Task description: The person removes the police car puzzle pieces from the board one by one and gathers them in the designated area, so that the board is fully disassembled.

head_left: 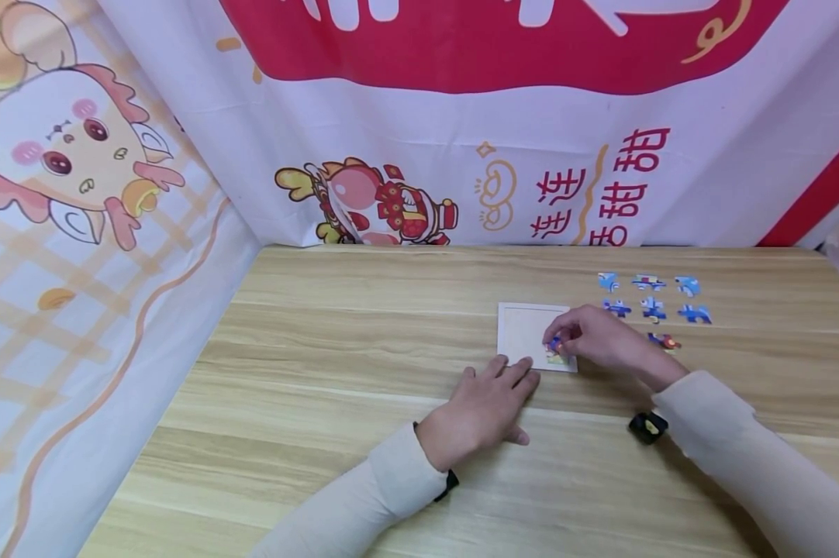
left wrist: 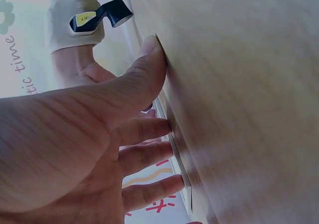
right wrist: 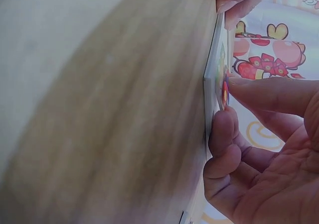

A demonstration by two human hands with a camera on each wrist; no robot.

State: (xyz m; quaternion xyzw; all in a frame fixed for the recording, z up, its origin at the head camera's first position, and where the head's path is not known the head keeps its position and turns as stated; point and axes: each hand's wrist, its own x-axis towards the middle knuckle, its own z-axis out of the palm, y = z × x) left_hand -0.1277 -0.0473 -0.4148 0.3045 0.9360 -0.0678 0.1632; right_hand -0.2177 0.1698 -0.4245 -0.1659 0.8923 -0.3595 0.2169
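Note:
A white puzzle board [head_left: 520, 329] with a raised rim lies flat on the wooden table. My left hand [head_left: 485, 407] rests along its near edge; in the left wrist view its straight fingertips [left wrist: 174, 182] touch the board's side. Over the board's right part is my right hand [head_left: 601, 337], with thumb and fingers pinching a small colourful jigsaw piece [head_left: 554, 343]. The right wrist view shows this piece [right wrist: 226, 93] standing low over the board's surface, near the corner. Below it a yellowish-green patch of picture [head_left: 556, 359] shows in the board's lower right; the fingers partly hide this area.
Several loose jigsaw pieces [head_left: 652, 308] lie in rows on the table to the right, beyond the right forearm. One red-and-blue piece [head_left: 664, 341] sits closest to that sleeve. A printed cloth [head_left: 419, 155] hangs behind the table's back edge, another at the left.

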